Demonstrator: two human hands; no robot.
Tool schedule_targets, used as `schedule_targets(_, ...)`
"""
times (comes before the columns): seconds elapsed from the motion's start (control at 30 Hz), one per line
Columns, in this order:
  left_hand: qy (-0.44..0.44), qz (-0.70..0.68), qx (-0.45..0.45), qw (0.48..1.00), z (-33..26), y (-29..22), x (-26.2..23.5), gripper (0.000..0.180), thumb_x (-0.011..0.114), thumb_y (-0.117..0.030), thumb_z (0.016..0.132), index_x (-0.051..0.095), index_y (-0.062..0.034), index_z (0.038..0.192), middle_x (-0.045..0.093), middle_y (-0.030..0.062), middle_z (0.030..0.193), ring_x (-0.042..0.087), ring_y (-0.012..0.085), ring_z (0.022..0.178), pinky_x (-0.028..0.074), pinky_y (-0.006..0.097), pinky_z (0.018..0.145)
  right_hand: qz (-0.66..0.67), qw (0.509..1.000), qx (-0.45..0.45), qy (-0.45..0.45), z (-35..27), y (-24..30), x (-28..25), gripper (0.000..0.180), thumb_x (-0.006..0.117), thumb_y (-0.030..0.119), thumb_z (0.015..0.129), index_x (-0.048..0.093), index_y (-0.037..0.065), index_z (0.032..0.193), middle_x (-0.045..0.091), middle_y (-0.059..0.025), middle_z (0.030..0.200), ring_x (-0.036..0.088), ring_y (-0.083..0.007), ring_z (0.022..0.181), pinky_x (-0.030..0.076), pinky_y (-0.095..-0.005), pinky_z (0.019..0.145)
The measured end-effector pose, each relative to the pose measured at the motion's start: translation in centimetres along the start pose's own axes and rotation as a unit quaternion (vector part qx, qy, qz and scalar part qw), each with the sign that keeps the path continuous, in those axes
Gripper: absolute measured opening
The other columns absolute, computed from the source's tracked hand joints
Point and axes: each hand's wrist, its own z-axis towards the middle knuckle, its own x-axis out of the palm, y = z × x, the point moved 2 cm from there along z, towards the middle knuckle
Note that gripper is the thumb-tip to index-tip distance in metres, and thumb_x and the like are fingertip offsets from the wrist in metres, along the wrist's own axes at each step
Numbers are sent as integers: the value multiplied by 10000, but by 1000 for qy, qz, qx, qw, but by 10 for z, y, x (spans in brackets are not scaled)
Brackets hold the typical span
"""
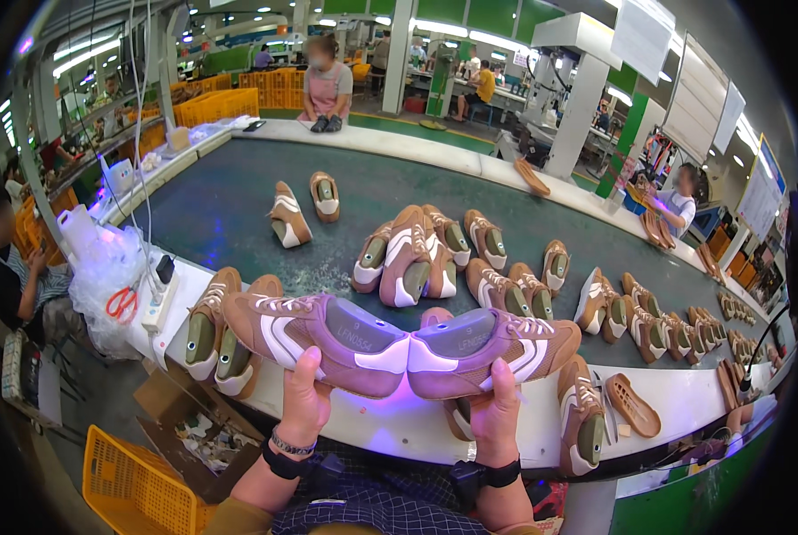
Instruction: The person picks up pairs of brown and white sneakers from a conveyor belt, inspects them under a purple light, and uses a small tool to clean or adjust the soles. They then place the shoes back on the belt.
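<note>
My left hand (304, 401) grips a tan and white sneaker (314, 337) lying on its side, toe to the left. In my right hand (497, 412) is its twin, a second tan sneaker (497, 348), toe to the right. The two heels meet in the middle, above the white bench edge (390, 419), and a grey last fills each shoe. Two more sneakers (212, 334) stand just left of my left hand. Another sneaker (582, 419) stands to the right of my right hand.
Several tan sneakers (425, 254) lie in a heap on the dark conveyor belt (238, 205), with more (648, 325) to the right. An orange crate (136, 486) sits on the floor at lower left. Red scissors (122, 303) lie at left. A person in pink (327, 89) works across the belt.
</note>
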Motion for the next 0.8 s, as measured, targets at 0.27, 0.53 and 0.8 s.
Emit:
schedule_targets(0.27, 2, -25, -38, 999, 0, -1, -4, 436, 537, -236, 826, 432, -49, 1205, 521, 55, 1151, 505, 177, 1061, 423, 359, 898, 36, 999, 17, 7, 1, 3, -1, 415, 544, 278, 835, 475, 34, 1163, 552, -73, 1128, 558, -203, 1005, 458, -360, 872)
schedule_targets(0.53, 19, -98, -232, 968, -1, 19, -37, 485, 405, -374, 849, 468, -31, 1187, 578, 118, 1081, 575, 243, 949, 451, 372, 858, 3, 998, 66, -9, -8, 43, -29, 527, 326, 460, 853, 519, 24, 1077, 589, -159, 756, 604, -268, 697, 508, -350, 607)
schedule_targets(0.8, 6, -94, -290, 952, 13, 15, -68, 652, 345, -535, 812, 487, 3, 1150, 605, 211, 911, 615, 293, 736, 513, 376, 623, 34, 984, 159, -69, -17, 54, -111, 458, 413, 381, 868, 504, 31, 1149, 611, -132, 961, 606, -318, 761, 513, -453, 685)
